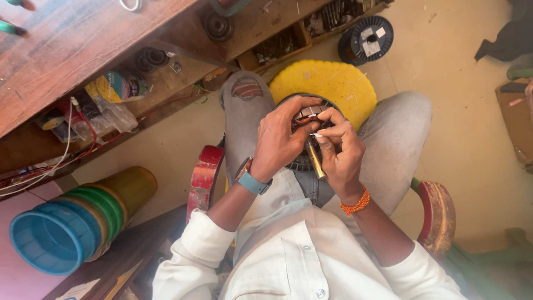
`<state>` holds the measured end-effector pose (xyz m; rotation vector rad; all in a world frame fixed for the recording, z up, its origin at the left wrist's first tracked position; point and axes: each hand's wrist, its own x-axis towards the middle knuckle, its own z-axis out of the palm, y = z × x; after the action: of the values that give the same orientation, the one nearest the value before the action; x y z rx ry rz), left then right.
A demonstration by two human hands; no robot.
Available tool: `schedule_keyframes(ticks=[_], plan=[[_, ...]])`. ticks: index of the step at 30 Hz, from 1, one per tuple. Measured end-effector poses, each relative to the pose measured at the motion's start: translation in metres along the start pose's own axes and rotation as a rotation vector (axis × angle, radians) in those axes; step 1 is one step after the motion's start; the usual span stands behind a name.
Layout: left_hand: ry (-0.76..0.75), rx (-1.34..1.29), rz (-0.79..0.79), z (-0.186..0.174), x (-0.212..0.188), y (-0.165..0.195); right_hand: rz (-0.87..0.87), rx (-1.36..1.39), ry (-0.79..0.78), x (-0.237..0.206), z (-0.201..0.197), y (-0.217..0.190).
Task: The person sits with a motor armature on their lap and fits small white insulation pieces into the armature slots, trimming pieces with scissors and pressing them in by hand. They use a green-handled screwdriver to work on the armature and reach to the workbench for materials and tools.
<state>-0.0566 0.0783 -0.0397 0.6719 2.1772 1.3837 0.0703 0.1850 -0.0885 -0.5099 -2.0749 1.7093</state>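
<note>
Both hands [308, 141] grip a motor stator [307, 115]; stacked plastic tubs [78, 228] lie nearby.

I have a single view, from the camera on the person's head. It looks steeply down over the chest and white shirt [288, 250] onto the lap, close enough that both forearms fill the lower middle. The picture sits turned: the wooden bench [83, 44] runs slantwise across the upper left, and the pale floor [472, 139] spreads right. No second view shares this scene.
</note>
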Motion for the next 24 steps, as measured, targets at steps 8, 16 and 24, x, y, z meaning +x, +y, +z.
schedule_keyframes(ticks=[8, 16, 24], plan=[[0.005, 0.006, -0.033, 0.005, 0.004, 0.000, -0.107, -0.183, -0.042, 0.012, -0.027, -0.017], [0.011, -0.005, 0.067, 0.006, -0.002, -0.005, -0.272, -0.311, 0.116, 0.033, -0.025, -0.008], [0.055, 0.053, 0.114, 0.009, -0.007, -0.008, -0.481, -0.483, -0.022, 0.039, -0.029, -0.017]])
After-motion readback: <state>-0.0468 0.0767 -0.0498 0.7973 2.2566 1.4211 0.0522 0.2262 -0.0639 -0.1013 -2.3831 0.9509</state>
